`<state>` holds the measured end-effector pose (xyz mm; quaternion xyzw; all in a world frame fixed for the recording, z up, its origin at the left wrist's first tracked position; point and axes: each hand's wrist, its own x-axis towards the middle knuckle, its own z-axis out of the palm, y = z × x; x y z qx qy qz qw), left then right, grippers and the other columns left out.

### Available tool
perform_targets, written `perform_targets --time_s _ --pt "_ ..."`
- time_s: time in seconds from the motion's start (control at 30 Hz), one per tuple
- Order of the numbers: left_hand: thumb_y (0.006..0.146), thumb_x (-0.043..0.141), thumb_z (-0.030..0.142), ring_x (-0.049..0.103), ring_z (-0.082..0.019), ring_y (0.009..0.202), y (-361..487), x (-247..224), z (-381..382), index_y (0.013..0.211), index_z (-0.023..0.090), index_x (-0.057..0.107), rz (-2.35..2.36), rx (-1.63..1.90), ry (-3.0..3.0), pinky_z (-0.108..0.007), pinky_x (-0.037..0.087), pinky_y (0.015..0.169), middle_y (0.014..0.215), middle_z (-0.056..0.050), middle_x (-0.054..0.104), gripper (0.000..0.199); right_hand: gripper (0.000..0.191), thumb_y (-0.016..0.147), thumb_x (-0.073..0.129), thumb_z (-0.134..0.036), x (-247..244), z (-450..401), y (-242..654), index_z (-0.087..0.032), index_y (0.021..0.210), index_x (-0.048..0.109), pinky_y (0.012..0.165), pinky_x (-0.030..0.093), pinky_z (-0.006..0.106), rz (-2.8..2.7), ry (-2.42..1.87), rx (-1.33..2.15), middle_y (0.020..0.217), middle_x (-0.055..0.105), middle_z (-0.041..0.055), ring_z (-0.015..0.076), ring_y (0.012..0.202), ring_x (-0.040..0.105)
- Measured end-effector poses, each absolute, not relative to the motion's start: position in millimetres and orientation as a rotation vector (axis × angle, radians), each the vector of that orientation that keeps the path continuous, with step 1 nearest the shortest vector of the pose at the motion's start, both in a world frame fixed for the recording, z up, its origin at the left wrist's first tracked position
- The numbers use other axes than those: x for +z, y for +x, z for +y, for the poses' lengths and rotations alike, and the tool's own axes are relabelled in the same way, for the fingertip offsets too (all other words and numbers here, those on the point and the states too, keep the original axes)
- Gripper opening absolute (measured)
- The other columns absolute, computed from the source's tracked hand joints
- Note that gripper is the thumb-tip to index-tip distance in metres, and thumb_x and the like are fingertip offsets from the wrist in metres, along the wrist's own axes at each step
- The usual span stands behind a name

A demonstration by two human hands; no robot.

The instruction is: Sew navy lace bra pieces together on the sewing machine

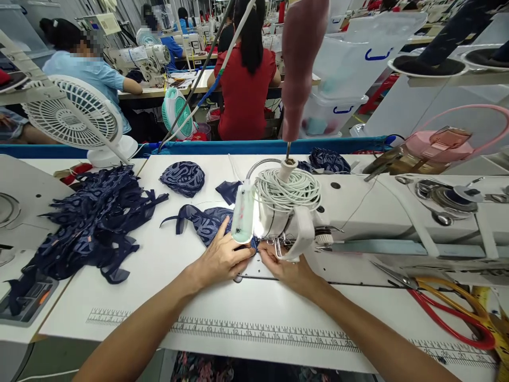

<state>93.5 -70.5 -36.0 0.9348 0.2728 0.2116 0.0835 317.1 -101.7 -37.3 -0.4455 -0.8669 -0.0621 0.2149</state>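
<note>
Working at one sewing machine (350, 204): two hands, clock centred on the needle area, 12 pointing away from the wearer.

Left hand (222, 253), at 8 o'clock: half open, fingers loosely spread and laid on one blue patterned cloth piece (209, 223), not closed round it. Cloth lies at 10 o'clock, its near end running in under the needle area.

Right hand (288, 270), at 4 o'clock: fingers bent, tips at the cloth's end; partly behind the machine guard, so cannot tell whether it pinches.

Counts, rest of bench: one heap of dark blue strips (95, 223), 9 o'clock; one rounded bundle (183, 178), between 10 and 11; one small dark scrap (227, 192), 11; one coil of pale cord (288, 188) on the machine, 1. Scissors (449, 310), 4 o'clock: two handle loops, one orange, one red, beside one yellow tape measure (481, 302).
</note>
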Motion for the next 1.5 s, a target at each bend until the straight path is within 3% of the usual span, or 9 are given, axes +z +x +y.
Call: perform_targets --time_s 0.17,0.37,0.73,1.0,1.3,1.5 --pt "0.092 0.051 0.018 0.059 -0.02 0.095 91 -39 -70 0.102 0.022 0.068 0.808 0.639 2.782 -0.052 0.045 0.101 0.094 -0.006 0.065 0.02 0.035 0.084 0.038 0.004 -39 -102 319 -0.02 0.075 0.062 0.058 0.035 0.024 -2.444 -1.214 -0.151 0.065 0.051 0.0 0.012 0.058 0.043" --pt "0.093 0.049 0.019 0.059 -0.021 0.096 91 -38 -70 0.103 0.022 0.068 0.806 0.644 2.774 -0.05 0.049 0.097 0.093 -0.007 0.065 0.021 0.035 0.088 0.039 0.0 -37 -102 320 -0.021 0.087 0.066 0.068 0.041 0.024 -2.442 -1.234 -0.071 0.073 0.059 0.0019 0.0131 0.069 0.052" --pt "0.093 0.05 0.018 0.059 -0.02 0.094 92 -32 -71 0.104 0.022 0.068 0.807 0.634 2.765 -0.05 0.048 0.098 0.093 -0.006 0.065 0.022 0.019 0.089 0.053 -0.016 -50 -106 327 -0.021 0.098 0.069 0.063 0.044 0.026 -2.384 -1.259 0.011 0.077 0.064 0.0049 0.0159 0.07 0.055" --pt "0.093 0.048 0.016 0.061 -0.02 0.096 91 -30 -73 0.109 0.023 0.065 0.794 0.625 2.768 -0.052 0.044 0.102 0.103 -0.006 0.066 0.025 0.027 0.092 0.049 -0.017 -55 -108 325 -0.021 0.111 0.068 0.059 0.043 0.026 -2.416 -1.17 -0.19 0.074 0.066 0.0045 0.0154 0.068 0.056" --pt "0.091 0.049 0.018 0.06 -0.018 0.085 91 -35 -71 0.107 0.021 0.064 0.842 0.598 2.732 -0.054 0.037 0.106 0.088 -0.004 0.065 0.022 0.023 0.093 0.048 -0.017 -47 -107 323 -0.018 0.081 0.068 0.055 0.039 0.025 -2.318 -1.194 -0.161 0.056 0.057 -0.0007 0.0113 0.052 0.049" --pt "0.091 0.048 0.015 0.06 -0.018 0.087 92 -32 -70 0.102 0.021 0.065 0.807 0.607 2.727 -0.054 0.037 0.106 0.095 -0.004 0.067 0.021 0.019 0.092 0.052 -0.014 -51 -107 323 -0.019 0.093 0.071 0.057 0.039 0.025 -2.346 -1.144 -0.176 0.066 0.064 0.0014 0.0125 0.06 0.055"
